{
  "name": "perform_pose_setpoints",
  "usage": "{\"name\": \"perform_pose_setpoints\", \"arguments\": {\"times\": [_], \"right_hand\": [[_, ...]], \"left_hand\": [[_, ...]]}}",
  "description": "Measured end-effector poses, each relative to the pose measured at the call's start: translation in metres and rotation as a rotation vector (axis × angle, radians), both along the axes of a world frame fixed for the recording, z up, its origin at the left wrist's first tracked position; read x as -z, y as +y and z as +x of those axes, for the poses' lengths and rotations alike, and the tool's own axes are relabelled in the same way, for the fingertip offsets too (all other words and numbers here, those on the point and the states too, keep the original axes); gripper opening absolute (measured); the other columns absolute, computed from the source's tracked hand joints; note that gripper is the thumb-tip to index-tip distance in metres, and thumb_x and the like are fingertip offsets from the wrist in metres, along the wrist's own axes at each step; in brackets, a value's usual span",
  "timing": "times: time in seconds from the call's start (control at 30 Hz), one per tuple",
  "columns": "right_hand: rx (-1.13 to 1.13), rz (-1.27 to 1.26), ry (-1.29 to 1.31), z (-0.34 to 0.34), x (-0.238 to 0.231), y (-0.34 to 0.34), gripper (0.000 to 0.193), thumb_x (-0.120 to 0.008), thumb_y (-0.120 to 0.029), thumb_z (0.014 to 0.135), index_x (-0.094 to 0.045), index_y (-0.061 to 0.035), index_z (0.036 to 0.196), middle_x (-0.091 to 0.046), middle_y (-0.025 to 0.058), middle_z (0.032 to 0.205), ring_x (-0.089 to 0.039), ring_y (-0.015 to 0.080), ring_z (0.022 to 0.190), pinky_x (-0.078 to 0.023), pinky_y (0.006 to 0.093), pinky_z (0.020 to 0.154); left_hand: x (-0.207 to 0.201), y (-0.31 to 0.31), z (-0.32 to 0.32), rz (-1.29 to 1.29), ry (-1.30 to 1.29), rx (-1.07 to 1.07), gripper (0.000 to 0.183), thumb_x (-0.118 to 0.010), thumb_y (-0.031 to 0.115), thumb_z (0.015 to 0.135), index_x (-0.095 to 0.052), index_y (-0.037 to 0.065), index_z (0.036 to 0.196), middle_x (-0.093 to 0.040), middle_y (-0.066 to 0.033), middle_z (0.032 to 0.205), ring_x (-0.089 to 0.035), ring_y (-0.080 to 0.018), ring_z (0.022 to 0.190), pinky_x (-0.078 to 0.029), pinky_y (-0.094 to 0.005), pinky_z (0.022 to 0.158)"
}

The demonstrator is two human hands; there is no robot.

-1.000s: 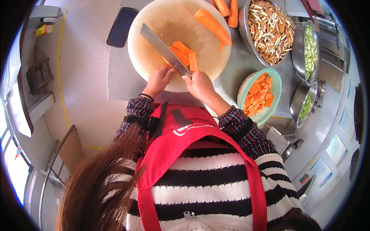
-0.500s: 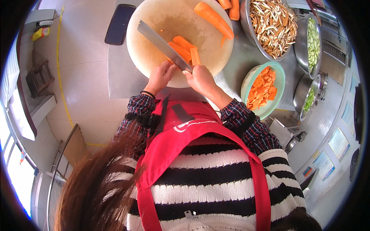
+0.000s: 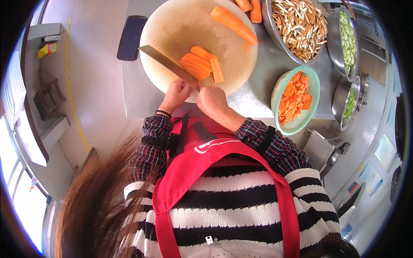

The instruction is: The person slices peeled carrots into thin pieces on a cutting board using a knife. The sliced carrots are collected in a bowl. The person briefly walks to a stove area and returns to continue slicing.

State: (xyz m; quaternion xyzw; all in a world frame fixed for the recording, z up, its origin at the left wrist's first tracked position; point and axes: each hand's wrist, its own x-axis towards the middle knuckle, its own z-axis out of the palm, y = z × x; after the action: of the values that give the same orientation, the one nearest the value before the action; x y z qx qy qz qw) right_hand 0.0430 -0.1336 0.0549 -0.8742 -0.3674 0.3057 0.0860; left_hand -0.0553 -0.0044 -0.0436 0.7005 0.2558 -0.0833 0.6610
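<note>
My right hand (image 3: 213, 102) is closed round the handle end of a kitchen knife (image 3: 169, 67), whose broad blade slants across the near left of the round cutting board (image 3: 161, 32). Just beyond the blade lie overlapping carrot slices (image 3: 195, 64), with a thicker cut carrot piece (image 3: 217, 70) at their right. My left hand (image 3: 175, 95) is at the board's near edge, on my side of the blade, its fingers curled in close to the metal. Whatever those fingers may hold is hidden. A peeled whole carrot (image 3: 234, 25) rests at the board's far right.
A phone (image 3: 131, 38) lies left of the board on the metal table (image 3: 258, 103). To the right stand a green basket (image 3: 317, 88) of flat orange pieces, a steel bowl (image 3: 275, 32) of brown-and-white strips, and two bowls with green pieces. More carrots (image 3: 255, 10) lie behind the board.
The knife and both hands have come nearer to me and slightly left, off the carrot slices. More of the slices now shows, lying fanned beside the blade. The whole view has shifted a little.
</note>
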Motion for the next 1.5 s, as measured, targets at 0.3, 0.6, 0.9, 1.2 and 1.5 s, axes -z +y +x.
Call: {"name": "perform_pose_setpoints", "arguments": {"times": [0.3, 0.6, 0.9, 1.2, 1.5], "right_hand": [[0.287, 0.300, -0.031, 0.033, -0.059, -0.071, 0.018, -0.063, -0.021, 0.093, -0.071, -0.0050, 0.097, -0.062, 0.0214, 0.065, -0.063, 0.0417, 0.062, -0.050, 0.0489, 0.058], [0.645, 0.266, -0.027, 0.036, -0.069, -0.162, 0.021, -0.062, -0.020, 0.095, -0.068, 0.0004, 0.094, -0.065, 0.0240, 0.073, -0.064, 0.0447, 0.070, -0.048, 0.0487, 0.063], [0.841, 0.318, 0.048, 0.020, -0.058, -0.185, 0.027, -0.062, -0.018, 0.097, -0.060, 0.0049, 0.084, -0.055, 0.0114, 0.057, -0.053, 0.0190, 0.049, -0.041, 0.0380, 0.050], [0.857, 0.257, 0.110, 0.018, -0.052, -0.193, 0.025, -0.063, -0.020, 0.096, -0.063, 0.0035, 0.088, -0.059, 0.0200, 0.066, -0.058, 0.0347, 0.060, -0.044, 0.0430, 0.057], [0.762, 0.301, 0.035, 0.015, -0.047, -0.192, 0.029, -0.064, -0.019, 0.097, -0.059, 0.0049, 0.081, -0.054, 0.0141, 0.056, -0.050, 0.0226, 0.049, -0.040, 0.0398, 0.052]], "left_hand": [[-0.033, 0.007, 0.031, 0.507, 0.153, 0.009, 0.033, -0.067, 0.038, 0.093, -0.068, 0.004, 0.090, -0.064, -0.0100, 0.066, -0.064, -0.0286, 0.063, -0.050, -0.0422, 0.060], [-0.084, 0.011, 0.089, 1.006, -0.630, 0.477, 0.019, -0.070, 0.015, 0.082, -0.067, 0.006, 0.099, -0.062, -0.0078, 0.105, -0.059, -0.0275, 0.103, -0.051, -0.0394, 0.086], [-0.079, -0.004, 0.148, 1.079, -0.549, 0.961, 0.019, -0.069, 0.011, 0.075, -0.072, 0.010, 0.094, -0.065, -0.0064, 0.114, -0.057, -0.0269, 0.118, -0.050, -0.0369, 0.094], [-0.073, 0.070, 0.174, 0.717, -0.228, 0.526, 0.011, -0.069, 0.018, 0.089, -0.071, 0.012, 0.098, -0.070, -0.0063, 0.099, -0.067, -0.0275, 0.096, -0.053, -0.0384, 0.084], [-0.058, 0.068, 0.179, 0.896, -0.184, 0.864, 0.023, -0.065, 0.027, 0.091, -0.073, 0.013, 0.107, -0.069, -0.0060, 0.110, -0.064, -0.0264, 0.107, -0.052, -0.0408, 0.090]]}}
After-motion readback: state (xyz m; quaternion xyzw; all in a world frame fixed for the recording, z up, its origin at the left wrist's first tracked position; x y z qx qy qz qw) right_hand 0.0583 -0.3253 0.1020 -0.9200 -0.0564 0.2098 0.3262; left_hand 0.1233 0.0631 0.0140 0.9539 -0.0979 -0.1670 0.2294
